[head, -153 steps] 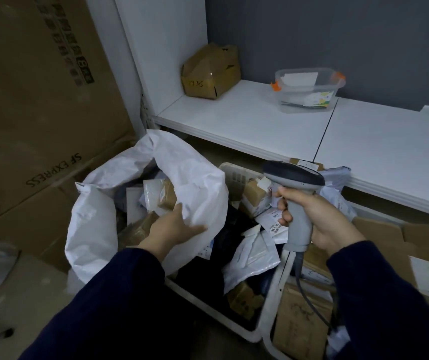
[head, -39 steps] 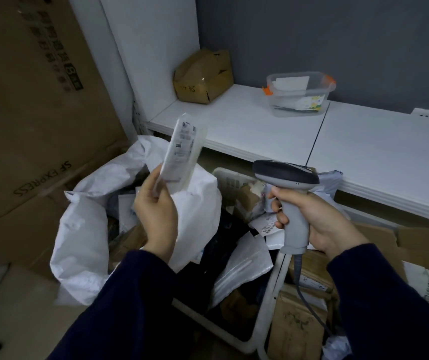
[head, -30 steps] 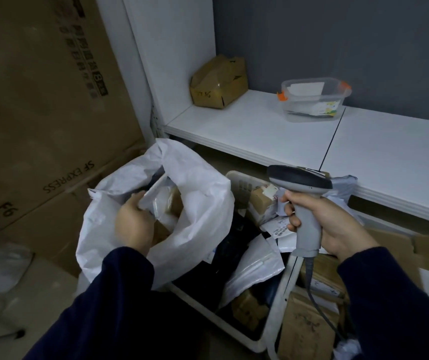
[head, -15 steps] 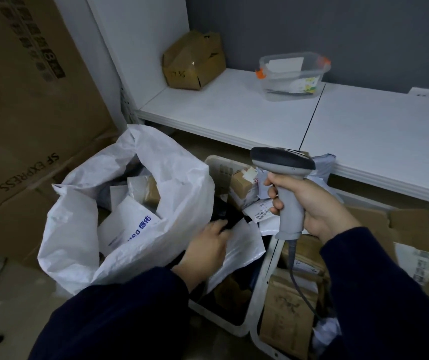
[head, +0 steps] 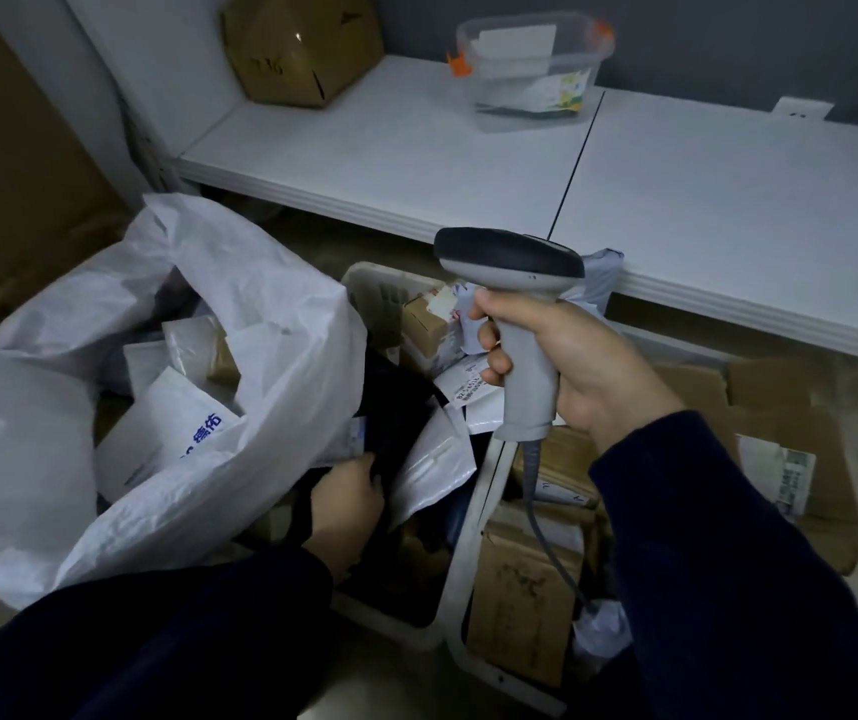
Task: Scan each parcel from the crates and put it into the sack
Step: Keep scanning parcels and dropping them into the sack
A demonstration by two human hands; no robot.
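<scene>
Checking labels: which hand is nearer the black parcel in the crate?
Left. The left hand grips the black parcel; the right hand holds the scanner to its right, apart.

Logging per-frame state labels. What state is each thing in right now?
sack: mouth open, parcels inside
left crate: part full
black parcel: in left crate, gripped by left hand
left hand: fingers curled on black parcel
scanner: upright, raised over the crates
right hand: wrapped round scanner grip
cardboard box: closed, dented, on shelf
clear tub: upright on shelf, papers inside
</scene>
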